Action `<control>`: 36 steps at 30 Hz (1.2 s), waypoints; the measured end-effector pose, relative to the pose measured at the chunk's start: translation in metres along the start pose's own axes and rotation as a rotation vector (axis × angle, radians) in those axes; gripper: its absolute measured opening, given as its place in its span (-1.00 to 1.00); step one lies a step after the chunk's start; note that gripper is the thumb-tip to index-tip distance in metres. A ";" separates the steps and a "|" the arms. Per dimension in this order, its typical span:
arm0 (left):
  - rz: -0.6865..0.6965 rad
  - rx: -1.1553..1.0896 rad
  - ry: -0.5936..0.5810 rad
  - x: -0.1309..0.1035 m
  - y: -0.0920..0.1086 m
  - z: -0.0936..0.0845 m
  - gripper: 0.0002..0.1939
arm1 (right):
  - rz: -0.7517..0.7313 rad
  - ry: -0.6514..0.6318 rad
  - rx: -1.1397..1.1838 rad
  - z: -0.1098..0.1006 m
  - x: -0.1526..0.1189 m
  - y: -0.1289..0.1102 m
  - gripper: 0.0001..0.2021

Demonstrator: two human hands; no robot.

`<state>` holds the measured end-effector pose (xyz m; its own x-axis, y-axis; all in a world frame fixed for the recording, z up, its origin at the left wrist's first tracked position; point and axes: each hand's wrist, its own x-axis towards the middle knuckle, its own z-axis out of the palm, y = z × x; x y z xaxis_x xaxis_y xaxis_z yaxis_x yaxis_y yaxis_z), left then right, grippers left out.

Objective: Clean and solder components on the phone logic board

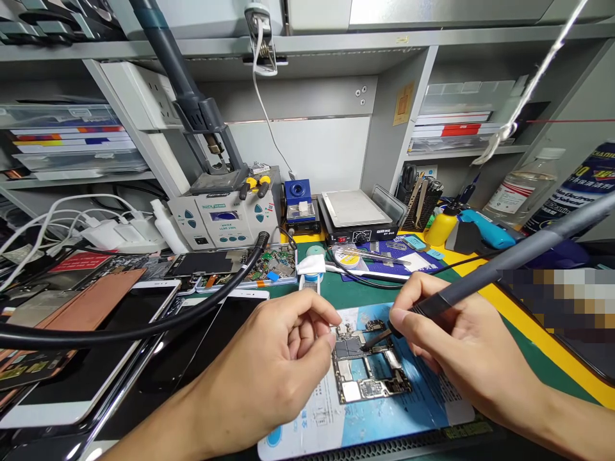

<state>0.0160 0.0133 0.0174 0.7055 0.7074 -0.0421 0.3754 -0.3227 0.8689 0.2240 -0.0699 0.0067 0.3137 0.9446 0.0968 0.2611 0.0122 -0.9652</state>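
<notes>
A phone circuit board (350,368) with cut-out openings lies on a blue and white mat (312,442). My left hand (283,358) is closed, its thumb and index finger at the board's upper left edge, appearing to pinch it; the exact contact is partly hidden. In my right hand (461,346) is a soldering iron (480,275) with a dark grey handle, gripped like a pen. Its handle slants up and out past the right edge of view. The dark tip points down-left and meets the board near a dark square chip area.
Phone screens (120,333) and a thick black hose (192,320) crowd the left. Behind stand a hot-air station (225,218), a small hot plate (360,214) and a parts tray (273,262). Bottles (514,192) stand back right; a white cord (542,77) hangs above.
</notes>
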 end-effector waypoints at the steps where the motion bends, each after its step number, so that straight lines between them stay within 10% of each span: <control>1: 0.003 0.001 0.006 0.001 0.000 0.000 -0.87 | 0.015 0.009 -0.004 0.000 -0.001 0.000 -0.74; 36: 0.010 0.037 0.004 0.001 0.000 0.001 -0.85 | 0.007 0.018 0.036 0.002 0.000 -0.001 -0.73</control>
<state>0.0169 0.0131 0.0166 0.7072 0.7063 -0.0317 0.3903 -0.3527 0.8505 0.2215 -0.0694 0.0066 0.3319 0.9386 0.0941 0.2261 0.0177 -0.9739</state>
